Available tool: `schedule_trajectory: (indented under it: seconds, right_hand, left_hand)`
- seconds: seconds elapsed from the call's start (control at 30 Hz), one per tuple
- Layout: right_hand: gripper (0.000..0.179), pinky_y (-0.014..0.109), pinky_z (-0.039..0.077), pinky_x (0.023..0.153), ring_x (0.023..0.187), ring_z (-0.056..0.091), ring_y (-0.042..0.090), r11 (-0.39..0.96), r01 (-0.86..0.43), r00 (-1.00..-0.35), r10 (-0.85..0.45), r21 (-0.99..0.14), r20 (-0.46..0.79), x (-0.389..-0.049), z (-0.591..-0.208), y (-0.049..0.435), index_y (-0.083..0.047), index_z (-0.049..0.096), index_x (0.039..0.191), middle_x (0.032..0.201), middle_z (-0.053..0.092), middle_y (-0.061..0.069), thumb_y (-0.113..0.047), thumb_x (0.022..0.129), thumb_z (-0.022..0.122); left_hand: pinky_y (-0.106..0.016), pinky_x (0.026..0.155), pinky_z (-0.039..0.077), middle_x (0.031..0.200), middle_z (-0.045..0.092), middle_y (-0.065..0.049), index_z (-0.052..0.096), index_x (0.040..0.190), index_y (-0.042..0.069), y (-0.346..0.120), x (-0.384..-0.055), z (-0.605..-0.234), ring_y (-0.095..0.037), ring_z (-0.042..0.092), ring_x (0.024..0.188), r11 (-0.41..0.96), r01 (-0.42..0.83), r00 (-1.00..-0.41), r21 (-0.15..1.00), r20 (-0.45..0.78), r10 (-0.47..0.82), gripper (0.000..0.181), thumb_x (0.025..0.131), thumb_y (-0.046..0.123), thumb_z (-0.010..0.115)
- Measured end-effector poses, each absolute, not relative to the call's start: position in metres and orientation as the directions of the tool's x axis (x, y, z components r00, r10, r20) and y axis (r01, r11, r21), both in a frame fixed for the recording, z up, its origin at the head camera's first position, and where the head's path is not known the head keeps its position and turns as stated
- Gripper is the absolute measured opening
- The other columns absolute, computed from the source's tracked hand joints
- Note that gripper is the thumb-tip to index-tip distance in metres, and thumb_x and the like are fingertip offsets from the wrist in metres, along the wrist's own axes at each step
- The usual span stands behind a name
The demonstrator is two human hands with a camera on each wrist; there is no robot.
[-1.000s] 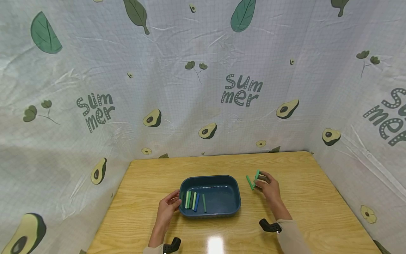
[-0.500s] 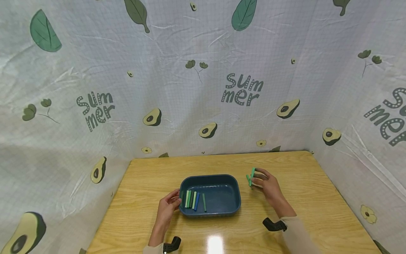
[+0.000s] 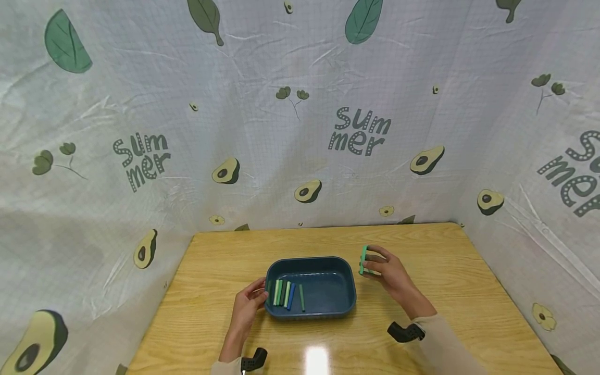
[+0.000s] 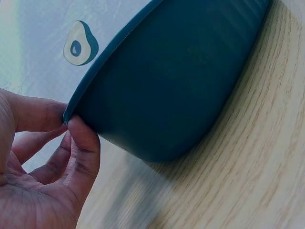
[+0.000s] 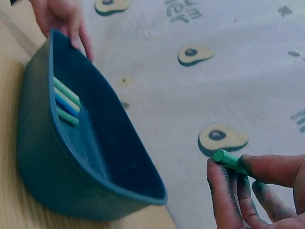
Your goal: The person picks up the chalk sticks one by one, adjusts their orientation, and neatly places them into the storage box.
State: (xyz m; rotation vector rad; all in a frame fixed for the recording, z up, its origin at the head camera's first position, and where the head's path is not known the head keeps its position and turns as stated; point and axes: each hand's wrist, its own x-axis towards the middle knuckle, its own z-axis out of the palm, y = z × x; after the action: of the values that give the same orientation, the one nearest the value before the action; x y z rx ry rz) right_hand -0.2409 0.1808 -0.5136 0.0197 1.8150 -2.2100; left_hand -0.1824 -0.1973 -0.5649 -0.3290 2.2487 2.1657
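Observation:
At its left end, the dark blue plastic bin has its rim pinched between the thumb and fingers of my left hand. A green stick of chalk is pinched upright by my right hand, just off the bin's right end. Green dust marks the right fingertips. A second bit of green shows among those fingers in the head view, mostly hidden. Inside the bin, several green and pale chalk sticks and a blue chalk stick lie side by side at the left, with a dark green one apart.
The bin stands on a wooden table. A pale sheet printed with avocados hangs behind the table and along its sides. Each wrist wears a black device.
My right hand has carried the green chalk stick leftward and slightly up, nearer the bin. Another green stick beside it has become mostly covered by the hand. My left hand keeps its place on the rim.

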Motion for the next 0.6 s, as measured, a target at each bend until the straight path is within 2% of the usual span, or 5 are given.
schedule_trajectory:
  seconds: [0.2,0.4,0.6]
  right_hand:
    - [0.061,0.039,0.055,0.092,0.095,0.066,0.015,-0.183,0.255,-0.945,-0.255,-0.949,-0.205,-0.239,-0.509,0.170,-0.005,0.031,0.148,0.115,0.061,0.006,-0.004,0.094,0.061]
    - [0.063,0.043,0.052,0.096,0.096,0.065,0.015,-0.177,0.267,-0.934,-0.292,-0.947,-0.208,-0.235,-0.503,0.161,-0.003,0.030,0.148,0.109,0.062,0.002,-0.004,0.094,0.062]
    - [0.062,0.044,0.053,0.095,0.097,0.066,0.019,-0.150,0.286,-0.925,-0.302,-0.946,-0.231,-0.231,-0.503,0.149,-0.004,0.032,0.148,0.115,0.061,0.007,-0.005,0.094,0.061]
  left_hand:
    - [-0.024,0.072,0.054,0.130,0.054,-0.023,0.052,0.139,-0.002,-0.197,-0.182,-0.563,-0.018,0.059,0.104,0.014,-0.165,-0.976,0.986,-0.162,-0.144,0.045,0.094,-0.001,0.058]
    - [-0.024,0.073,0.054,0.129,0.054,-0.023,0.052,0.139,-0.001,-0.197,-0.182,-0.564,-0.015,0.059,0.102,0.015,-0.163,-0.977,0.987,-0.159,-0.143,0.045,0.094,-0.001,0.058]
    - [-0.024,0.072,0.054,0.129,0.054,-0.025,0.053,0.138,-0.002,-0.197,-0.182,-0.564,-0.011,0.059,0.098,0.018,-0.160,-0.977,0.987,-0.156,-0.148,0.045,0.094,-0.002,0.059]
